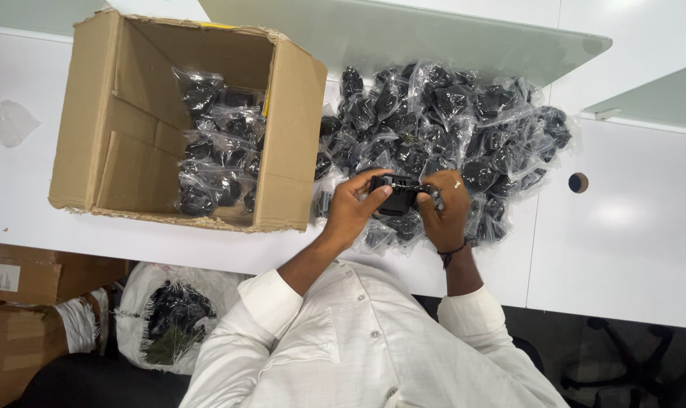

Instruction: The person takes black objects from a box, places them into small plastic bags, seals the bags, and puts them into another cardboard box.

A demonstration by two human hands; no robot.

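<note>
Both hands hold one small black part [397, 198] above the white desk. My left hand [353, 208] grips its left end, thumb on top. My right hand [443, 209] pinches its right end, where a thin metal piece sticks out. Just behind the hands lies a big heap of the same black parts in clear plastic bags [449, 125]. An open cardboard box [131, 125] stands to the left, with several bagged black parts [218, 151] inside it.
The white desk [622, 227] has a round cable hole [578, 182] at the right. A glass divider [403, 34] runs along the back. Under the desk sit a plastic sack of black parts [169, 317] and brown cartons [26, 302].
</note>
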